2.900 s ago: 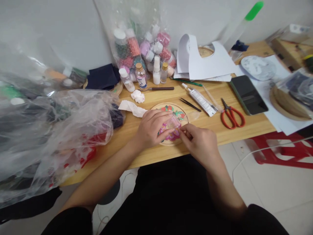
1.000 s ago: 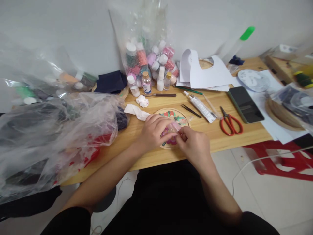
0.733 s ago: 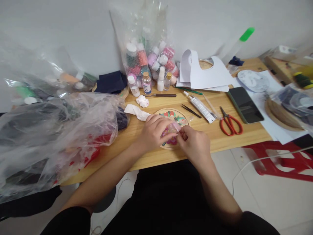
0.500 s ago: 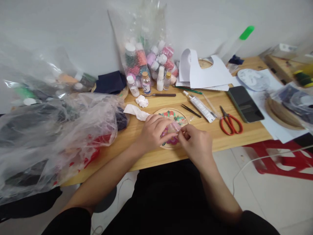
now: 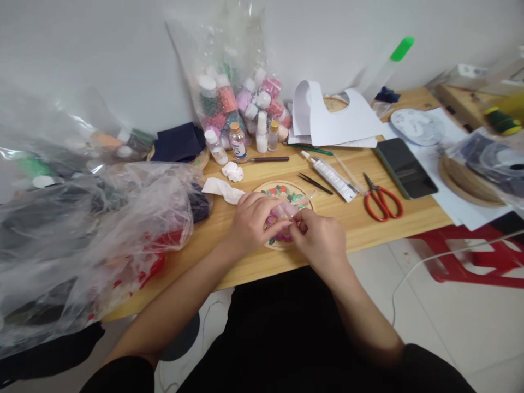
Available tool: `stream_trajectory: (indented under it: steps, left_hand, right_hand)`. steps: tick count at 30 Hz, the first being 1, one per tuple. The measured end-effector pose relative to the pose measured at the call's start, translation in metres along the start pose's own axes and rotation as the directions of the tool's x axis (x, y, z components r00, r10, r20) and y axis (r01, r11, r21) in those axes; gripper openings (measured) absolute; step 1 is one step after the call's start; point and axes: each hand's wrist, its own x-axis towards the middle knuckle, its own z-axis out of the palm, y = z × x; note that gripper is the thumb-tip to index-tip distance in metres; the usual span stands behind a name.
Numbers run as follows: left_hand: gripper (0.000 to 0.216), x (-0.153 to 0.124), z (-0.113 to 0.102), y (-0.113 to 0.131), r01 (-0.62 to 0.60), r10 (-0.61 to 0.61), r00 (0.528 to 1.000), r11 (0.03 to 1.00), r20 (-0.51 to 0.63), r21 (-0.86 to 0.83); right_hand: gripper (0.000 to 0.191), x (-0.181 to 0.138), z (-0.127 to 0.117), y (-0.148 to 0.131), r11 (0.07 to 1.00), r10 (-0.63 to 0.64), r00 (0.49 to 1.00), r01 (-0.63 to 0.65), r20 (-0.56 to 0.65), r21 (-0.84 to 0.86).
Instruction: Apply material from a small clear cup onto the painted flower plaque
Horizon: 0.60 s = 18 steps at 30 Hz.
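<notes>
Both hands meet over a round wooden disc (image 5: 286, 191) decorated with red, green and purple flower shapes; its lower part is mostly covered by my fingers. Between the hands is a small clear plastic bag (image 5: 285, 209) with a pinkish look, its contents too blurred to make out. My left hand (image 5: 254, 221) is closed on the bag's left side, thumb below and fingers arched over it. At the bag's right edge, my right hand (image 5: 321, 237) pinches with thumb and forefinger, the other fingers curled in. Black tweezers (image 5: 315, 184) lie just beyond the disc.
Right of the disc lie a white tube (image 5: 333, 179), red-handled cutters (image 5: 382, 204) and a phone (image 5: 406, 168). Small bottles (image 5: 237, 143) and a bag of bead jars (image 5: 229, 101) stand behind. Torn tissue (image 5: 223, 190) lies left, near a large plastic bag (image 5: 102, 218).
The view has shifted slightly, so most things sit a little further left. Both hands keep their hold on the small bag, which is tilted a little differently.
</notes>
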Motion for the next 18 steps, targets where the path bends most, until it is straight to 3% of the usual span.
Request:
stream_trajectory:
  steps: [6, 12, 18]
  left_hand:
    - [0.034, 0.0005, -0.0006, 0.0001, -0.007, 0.007, 1.0, 0.999, 0.002, -0.044]
    - [0.032, 0.0001, -0.0001, -0.0003, -0.009, 0.009, 1.0, 1.0, 0.001, -0.027]
    - [0.032, -0.0003, 0.0006, 0.0, 0.002, -0.003, 1.0, 0.998, -0.009, -0.059]
  right_hand:
    - [0.018, 0.001, -0.0013, -0.0031, 0.998, 0.051, 0.998, -0.052, -0.024, -0.028]
    - [0.017, 0.0008, 0.0006, -0.0064, 0.998, 0.028, 0.999, -0.027, 0.032, -0.049]
    - [0.019, 0.0011, 0.0036, -0.0059, 0.999, 0.043, 0.998, -0.045, -0.052, -0.028]
